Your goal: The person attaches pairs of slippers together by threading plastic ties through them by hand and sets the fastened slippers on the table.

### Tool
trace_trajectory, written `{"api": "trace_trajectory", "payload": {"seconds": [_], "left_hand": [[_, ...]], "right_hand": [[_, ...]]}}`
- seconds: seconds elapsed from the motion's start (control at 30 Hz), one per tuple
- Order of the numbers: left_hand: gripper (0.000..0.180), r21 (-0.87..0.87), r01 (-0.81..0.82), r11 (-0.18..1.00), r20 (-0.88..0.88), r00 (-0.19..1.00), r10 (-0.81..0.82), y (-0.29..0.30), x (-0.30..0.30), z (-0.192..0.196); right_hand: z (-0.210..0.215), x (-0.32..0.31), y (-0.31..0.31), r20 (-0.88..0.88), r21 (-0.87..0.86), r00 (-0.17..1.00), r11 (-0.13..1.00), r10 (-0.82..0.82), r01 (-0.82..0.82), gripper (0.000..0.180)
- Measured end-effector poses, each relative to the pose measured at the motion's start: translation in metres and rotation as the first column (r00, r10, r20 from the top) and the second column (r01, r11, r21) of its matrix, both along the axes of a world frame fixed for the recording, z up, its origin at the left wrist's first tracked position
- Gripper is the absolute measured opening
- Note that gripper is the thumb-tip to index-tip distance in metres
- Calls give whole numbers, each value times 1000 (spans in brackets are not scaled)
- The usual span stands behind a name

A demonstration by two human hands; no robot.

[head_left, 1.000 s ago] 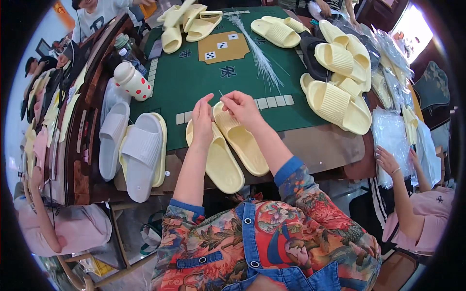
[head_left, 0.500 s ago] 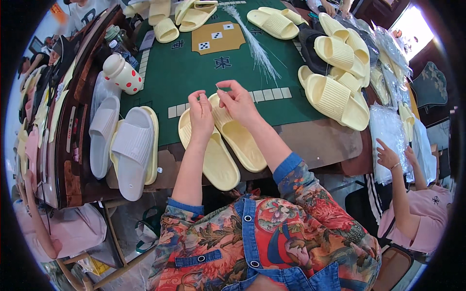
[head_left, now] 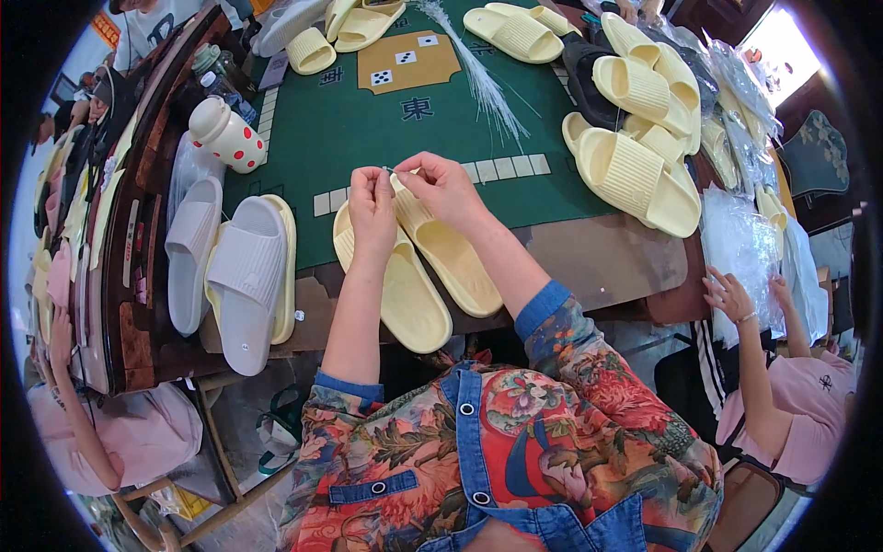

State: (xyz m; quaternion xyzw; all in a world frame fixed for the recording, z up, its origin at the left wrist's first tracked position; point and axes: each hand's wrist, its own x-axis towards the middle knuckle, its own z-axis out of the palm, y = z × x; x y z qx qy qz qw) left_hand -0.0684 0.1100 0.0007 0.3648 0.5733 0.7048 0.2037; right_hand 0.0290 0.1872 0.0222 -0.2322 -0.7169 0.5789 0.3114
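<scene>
My left hand (head_left: pixel 372 210) and my right hand (head_left: pixel 443 191) meet above a pair of pale yellow slides, fingertips pinched together. Between them is a tiny dark bit, too small to name. The left yellow slide (head_left: pixel 416 299) lies partly under my left hand, its toe end reaching past the table's near edge. Beside it, the right yellow slide (head_left: pixel 463 269) has its strap end mostly hidden by my right hand. Farther off on the green mat (head_left: pixel 515 202) lies a bundle of thin white strands (head_left: pixel 487 92).
Grey slides (head_left: pixel 246 267) with a yellow one beneath sit at the left, near a polka-dot cup (head_left: pixel 227 136). Stacked yellow slides (head_left: pixel 637 181) fill the right side, next to clear plastic bags (head_left: pixel 731 244). Another person's hand (head_left: pixel 729 294) is at those bags; a person in pink sits at left.
My hands have drawn closer, the right fingertips coming down to meet the left ones. The slides beneath stay in place; the whole view has shifted slightly.
</scene>
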Motion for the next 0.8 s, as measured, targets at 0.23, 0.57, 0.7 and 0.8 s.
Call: {"api": "trace_trajectory", "payload": {"seconds": [0.23, 0.57, 0.7, 0.8], "left_hand": [[8, 12, 8, 1000, 20, 1000, -8, -2, -1, 1], [6, 30, 41, 999, 127, 991, -45, 0, -2, 1], [6, 7, 45, 999, 105, 993, -45, -1, -3, 1], [6, 44, 44, 998, 122, 991, -49, -1, -4, 0]], "right_hand": [[5, 0, -5, 38, 43, 999, 999, -27, 25, 10], [2, -1, -3, 22, 29, 997, 997, -69, 68, 13], [5, -1, -6, 38, 53, 997, 997, -63, 61, 12], [4, -2, -6, 42, 37, 997, 998, -59, 57, 11]]}}
